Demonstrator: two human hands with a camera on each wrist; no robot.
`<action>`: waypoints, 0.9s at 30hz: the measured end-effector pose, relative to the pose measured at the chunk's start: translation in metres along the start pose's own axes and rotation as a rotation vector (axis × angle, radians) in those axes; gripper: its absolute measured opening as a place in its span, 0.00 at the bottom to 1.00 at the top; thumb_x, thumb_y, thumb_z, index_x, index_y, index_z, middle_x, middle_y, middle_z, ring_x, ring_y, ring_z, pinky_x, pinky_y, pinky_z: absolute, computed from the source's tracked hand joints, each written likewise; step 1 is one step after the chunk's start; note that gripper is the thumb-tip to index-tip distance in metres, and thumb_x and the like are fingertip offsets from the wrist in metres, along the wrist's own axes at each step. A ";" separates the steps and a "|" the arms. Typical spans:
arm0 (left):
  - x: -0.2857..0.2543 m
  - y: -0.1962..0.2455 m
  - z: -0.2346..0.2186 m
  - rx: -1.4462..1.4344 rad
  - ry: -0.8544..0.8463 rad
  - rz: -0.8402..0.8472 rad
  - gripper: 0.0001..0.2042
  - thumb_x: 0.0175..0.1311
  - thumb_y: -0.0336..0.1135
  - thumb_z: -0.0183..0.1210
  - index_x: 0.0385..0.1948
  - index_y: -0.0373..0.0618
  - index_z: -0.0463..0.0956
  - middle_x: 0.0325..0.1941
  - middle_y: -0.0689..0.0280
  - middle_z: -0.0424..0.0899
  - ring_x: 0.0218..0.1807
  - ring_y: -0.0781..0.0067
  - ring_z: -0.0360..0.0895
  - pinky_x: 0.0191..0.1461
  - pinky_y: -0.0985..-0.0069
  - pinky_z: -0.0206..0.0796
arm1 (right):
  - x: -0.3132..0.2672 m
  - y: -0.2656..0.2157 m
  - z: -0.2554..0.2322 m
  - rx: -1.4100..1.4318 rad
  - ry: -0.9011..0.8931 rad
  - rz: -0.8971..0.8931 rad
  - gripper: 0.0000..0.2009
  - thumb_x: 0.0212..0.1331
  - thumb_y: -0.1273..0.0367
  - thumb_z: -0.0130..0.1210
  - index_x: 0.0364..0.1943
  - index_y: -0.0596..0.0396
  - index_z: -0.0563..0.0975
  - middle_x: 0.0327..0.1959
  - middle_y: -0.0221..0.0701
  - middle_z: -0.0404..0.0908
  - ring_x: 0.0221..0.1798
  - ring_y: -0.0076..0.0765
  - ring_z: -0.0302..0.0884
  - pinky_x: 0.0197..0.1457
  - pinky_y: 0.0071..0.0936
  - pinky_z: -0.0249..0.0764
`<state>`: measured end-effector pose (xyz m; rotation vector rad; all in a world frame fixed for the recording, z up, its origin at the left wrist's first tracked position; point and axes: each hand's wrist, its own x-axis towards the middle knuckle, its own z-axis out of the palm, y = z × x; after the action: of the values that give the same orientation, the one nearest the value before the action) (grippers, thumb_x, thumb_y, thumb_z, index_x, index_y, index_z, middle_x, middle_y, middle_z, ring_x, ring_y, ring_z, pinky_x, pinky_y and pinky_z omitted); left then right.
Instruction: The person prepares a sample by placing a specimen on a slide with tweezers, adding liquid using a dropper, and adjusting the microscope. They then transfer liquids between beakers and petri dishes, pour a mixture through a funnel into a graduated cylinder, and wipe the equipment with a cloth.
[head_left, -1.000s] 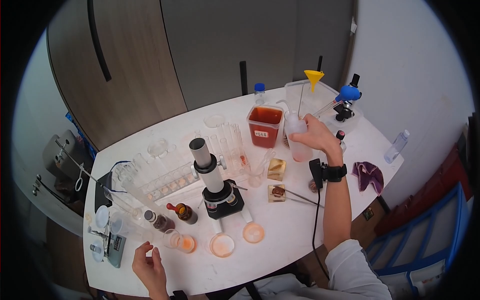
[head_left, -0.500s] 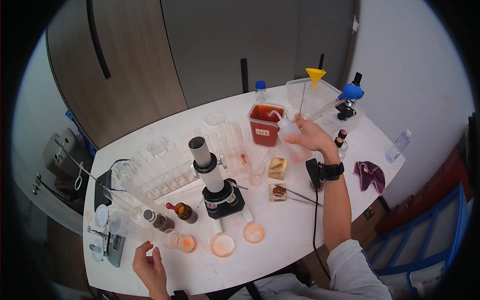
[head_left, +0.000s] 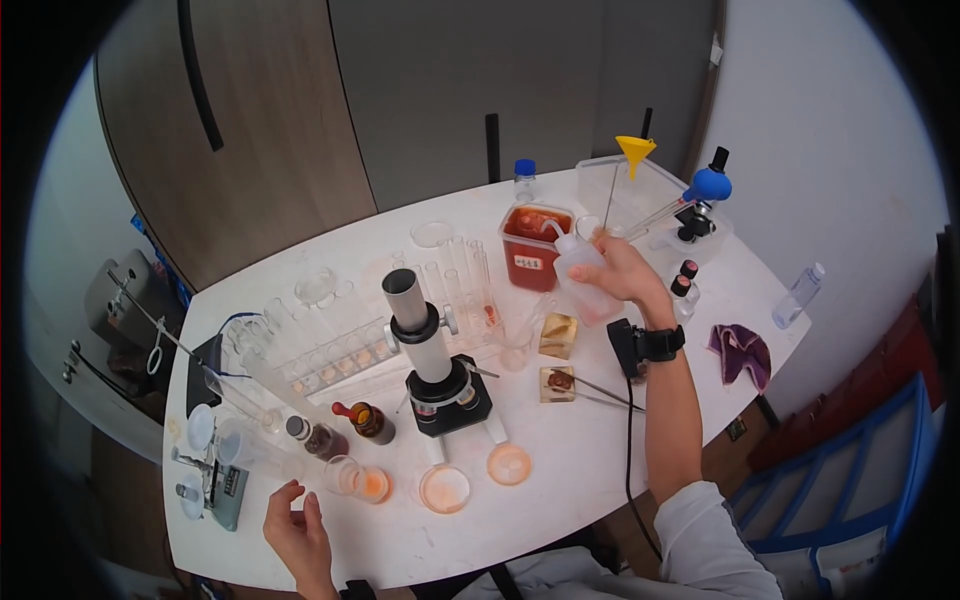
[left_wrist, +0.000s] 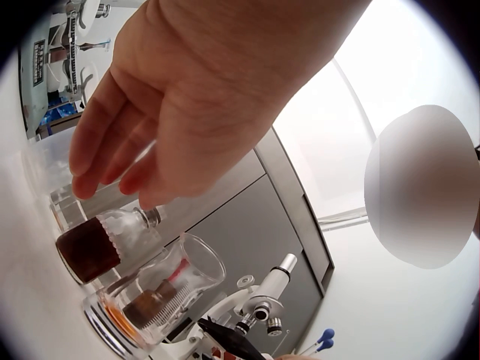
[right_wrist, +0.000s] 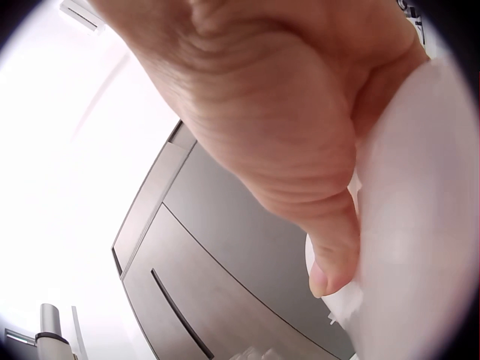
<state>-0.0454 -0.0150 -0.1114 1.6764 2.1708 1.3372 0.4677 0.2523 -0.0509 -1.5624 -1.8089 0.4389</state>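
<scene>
My right hand (head_left: 628,272) grips a translucent white squeeze bottle (head_left: 588,297), tilted to the left, its bent spout at the opening of a square container of red-brown contents (head_left: 528,262). In the right wrist view the thumb of the hand (right_wrist: 285,127) presses the side of the bottle (right_wrist: 420,217). My left hand (head_left: 298,535) hangs loosely curled and holds nothing, near a clear beaker (head_left: 343,477) and a dark bottle with a grey cap (head_left: 322,441). In the left wrist view the hand (left_wrist: 180,112) hovers by the dark bottle (left_wrist: 90,250).
A microscope (head_left: 425,345) stands mid-table, with petri dishes (head_left: 444,490) in front and racked test tubes (head_left: 340,364) to its left. Two specimen blocks (head_left: 557,337), tweezers (head_left: 604,389) and a purple cloth (head_left: 739,357) lie to the right. A balance (head_left: 225,492) stands at the left edge.
The squeeze bottle has tipped left in my right hand, and its spout has moved over to the red-brown container. My left hand has barely moved.
</scene>
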 end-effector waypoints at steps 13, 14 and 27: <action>-0.001 0.001 0.001 -0.001 -0.001 -0.004 0.11 0.64 0.22 0.64 0.46 0.32 0.81 0.42 0.56 0.86 0.22 0.70 0.81 0.25 0.76 0.70 | 0.004 0.008 0.008 -0.004 -0.019 0.071 0.41 0.49 0.51 0.76 0.55 0.76 0.76 0.53 0.58 0.82 0.58 0.56 0.83 0.61 0.40 0.76; -0.001 0.000 0.001 -0.002 -0.001 -0.001 0.10 0.64 0.22 0.64 0.46 0.32 0.81 0.43 0.56 0.86 0.22 0.70 0.81 0.25 0.76 0.70 | 0.005 0.011 0.010 -0.008 -0.019 0.085 0.43 0.50 0.51 0.76 0.59 0.77 0.74 0.56 0.59 0.80 0.61 0.56 0.81 0.64 0.39 0.75; -0.002 -0.002 0.002 0.004 -0.019 -0.014 0.10 0.64 0.22 0.64 0.46 0.32 0.80 0.42 0.56 0.87 0.22 0.71 0.81 0.25 0.76 0.70 | -0.004 -0.016 -0.001 -0.120 -0.110 0.159 0.40 0.53 0.51 0.71 0.64 0.69 0.74 0.71 0.61 0.69 0.74 0.55 0.71 0.75 0.37 0.68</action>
<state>-0.0453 -0.0152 -0.1147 1.6650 2.1728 1.3085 0.4576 0.2449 -0.0408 -1.8045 -1.8299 0.5070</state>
